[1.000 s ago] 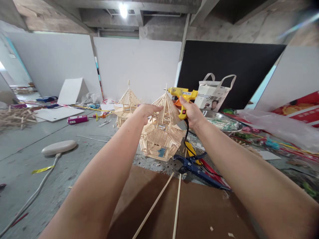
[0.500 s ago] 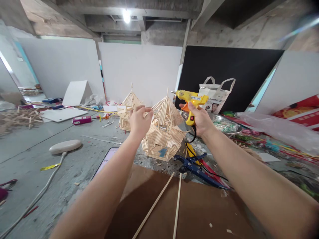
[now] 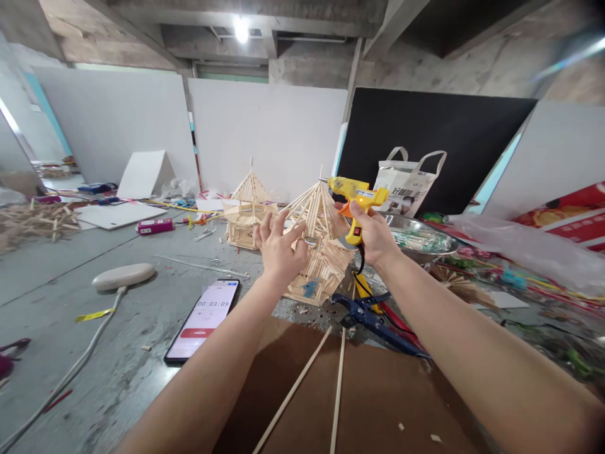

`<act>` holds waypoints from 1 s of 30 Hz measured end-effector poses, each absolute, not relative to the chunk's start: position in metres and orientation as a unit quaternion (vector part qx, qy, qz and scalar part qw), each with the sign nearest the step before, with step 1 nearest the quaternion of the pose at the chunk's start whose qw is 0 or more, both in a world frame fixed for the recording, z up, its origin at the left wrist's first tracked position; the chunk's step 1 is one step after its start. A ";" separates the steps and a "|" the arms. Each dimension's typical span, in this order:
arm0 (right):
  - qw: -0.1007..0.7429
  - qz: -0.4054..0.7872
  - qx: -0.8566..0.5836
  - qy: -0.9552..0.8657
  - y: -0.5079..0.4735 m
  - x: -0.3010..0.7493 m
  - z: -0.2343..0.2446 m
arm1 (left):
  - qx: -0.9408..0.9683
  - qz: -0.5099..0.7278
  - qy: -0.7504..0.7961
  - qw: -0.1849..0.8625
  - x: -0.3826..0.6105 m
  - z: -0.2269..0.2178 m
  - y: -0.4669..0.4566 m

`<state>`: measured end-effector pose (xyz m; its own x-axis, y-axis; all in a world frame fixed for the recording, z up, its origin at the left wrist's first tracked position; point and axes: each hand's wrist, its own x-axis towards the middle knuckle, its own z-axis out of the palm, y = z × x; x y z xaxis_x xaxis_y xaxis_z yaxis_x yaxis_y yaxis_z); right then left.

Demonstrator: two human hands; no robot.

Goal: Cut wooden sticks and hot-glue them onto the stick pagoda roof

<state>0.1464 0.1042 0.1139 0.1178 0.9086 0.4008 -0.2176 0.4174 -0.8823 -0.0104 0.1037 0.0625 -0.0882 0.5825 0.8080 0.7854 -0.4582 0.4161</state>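
The right hand (image 3: 373, 236) grips the glue gun (image 3: 360, 200), nozzle (image 3: 324, 180) leftward near the peak of the stick house (image 3: 326, 217), left hand (image 3: 282, 257) loosely spread in front.

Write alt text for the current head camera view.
The right hand holds a yellow glue gun near the roof of a wooden-stick model, and the open left hand is at the model's left side. A phone reading 00:03:09 and two loose sticks lie nearer.

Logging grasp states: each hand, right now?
Left hand: open, by the stick pavilion; contact unclear.
Right hand: closed, holding the yellow glue gun.
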 end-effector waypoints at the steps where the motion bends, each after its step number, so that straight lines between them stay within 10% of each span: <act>1: 0.667 0.420 -0.337 -0.515 0.104 0.146 0.114 | -0.669 -0.530 -0.511 0.096 -0.010 0.063 0.104; 30: 0.661 0.338 -0.397 -0.540 0.075 0.165 0.120 | -0.677 -0.527 -0.514 0.015 -0.015 0.111 0.119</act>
<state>0.1647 0.0749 0.1201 0.1885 0.8754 0.4452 -0.0175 0.4563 -0.8897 -0.0145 0.1194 0.1110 -0.0824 0.6800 0.7285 0.7111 -0.4720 0.5211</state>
